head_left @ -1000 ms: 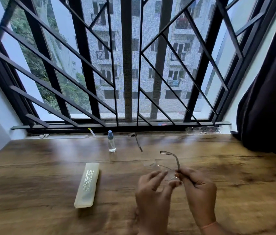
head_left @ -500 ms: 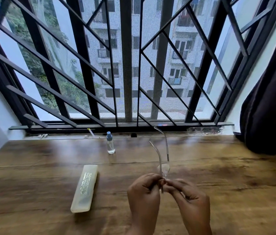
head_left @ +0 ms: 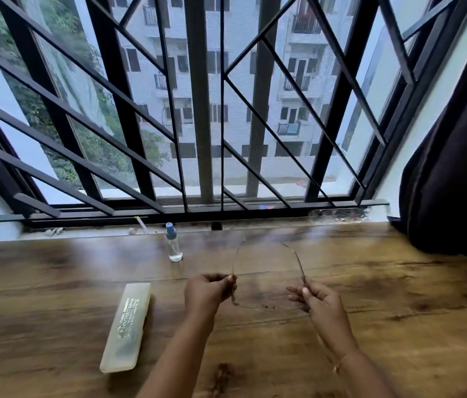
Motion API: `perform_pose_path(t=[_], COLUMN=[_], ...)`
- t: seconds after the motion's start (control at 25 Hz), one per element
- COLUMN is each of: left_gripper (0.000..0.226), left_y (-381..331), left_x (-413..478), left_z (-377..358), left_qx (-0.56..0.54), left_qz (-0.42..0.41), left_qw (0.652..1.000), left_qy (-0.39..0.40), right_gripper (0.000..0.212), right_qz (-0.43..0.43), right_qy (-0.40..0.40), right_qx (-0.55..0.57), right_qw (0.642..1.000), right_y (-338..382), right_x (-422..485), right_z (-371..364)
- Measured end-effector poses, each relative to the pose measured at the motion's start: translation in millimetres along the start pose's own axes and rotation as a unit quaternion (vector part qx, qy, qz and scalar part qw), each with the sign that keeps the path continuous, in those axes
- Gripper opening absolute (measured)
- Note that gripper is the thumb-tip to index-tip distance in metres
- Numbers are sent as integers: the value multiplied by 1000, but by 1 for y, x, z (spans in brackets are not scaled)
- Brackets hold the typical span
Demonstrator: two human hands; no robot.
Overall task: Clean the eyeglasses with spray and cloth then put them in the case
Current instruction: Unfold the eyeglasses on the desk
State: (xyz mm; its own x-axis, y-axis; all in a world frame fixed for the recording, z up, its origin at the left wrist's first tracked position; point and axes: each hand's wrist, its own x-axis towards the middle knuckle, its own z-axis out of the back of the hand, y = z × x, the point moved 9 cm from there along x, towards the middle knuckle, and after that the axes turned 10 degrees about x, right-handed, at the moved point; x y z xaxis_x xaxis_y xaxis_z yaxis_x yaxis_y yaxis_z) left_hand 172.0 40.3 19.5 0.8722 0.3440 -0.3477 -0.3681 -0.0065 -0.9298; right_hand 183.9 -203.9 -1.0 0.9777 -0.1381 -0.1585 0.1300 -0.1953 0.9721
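I hold thin, almost rimless eyeglasses (head_left: 295,255) above the wooden table (head_left: 54,282), with both temple arms spread open and pointing away from me. My left hand (head_left: 208,291) pinches the left temple near the hinge and my right hand (head_left: 317,300) pinches the right one. The lenses between my hands are blurred and barely visible. A small clear spray bottle (head_left: 173,242) with a blue cap stands upright near the window sill. A long pale yellow case (head_left: 127,326), shut, lies to the left of my left hand. No cloth is visible.
A black metal window grille (head_left: 198,110) rises behind the table. A dark curtain (head_left: 456,168) hangs at the right edge. Small bits of debris lie along the sill (head_left: 54,231).
My hands have moved apart and the glasses have unfolded: the temples, close together half a second ago, now stand wide apart. The view has tilted slightly.
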Motion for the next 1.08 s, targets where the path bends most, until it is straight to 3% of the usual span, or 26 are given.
perform_pose_path(t=[0.12,0.28,0.72,0.92,1.0,1.04,1.08], left_gripper=[26,36,6,13,16,17,14], left_y=[11,23,39,47,48,45,40], left_x=[15,31,48,52,47,43,39], left_z=[3,2,1,-1,6,15,26], left_qx=[70,94,108,78,49,35,32], left_qz=[-20,-15,-5,3,15,14,2], left_qw=[994,990,985,989,990,987,981], left_qy=[-80,-106,-136,-125,-135,-157,-193], right_gripper=[30,31,24,22,23,22,20], right_qz=[-21,-48,-102,-126,-100,-63,-18], right_qy=[-1,-17,-38,-34,-39,-41,-38], right_qx=[-43,-51,-13,-24,-147,-277,-412], right_qw=[999,997,994,991,983,958,910], right_y=[-5,-11,-30,-29,-14,2,22], right_x=[12,30,43,41,39,38,35], right_z=[-9,-10,-11,-12,-8,-9,-18])
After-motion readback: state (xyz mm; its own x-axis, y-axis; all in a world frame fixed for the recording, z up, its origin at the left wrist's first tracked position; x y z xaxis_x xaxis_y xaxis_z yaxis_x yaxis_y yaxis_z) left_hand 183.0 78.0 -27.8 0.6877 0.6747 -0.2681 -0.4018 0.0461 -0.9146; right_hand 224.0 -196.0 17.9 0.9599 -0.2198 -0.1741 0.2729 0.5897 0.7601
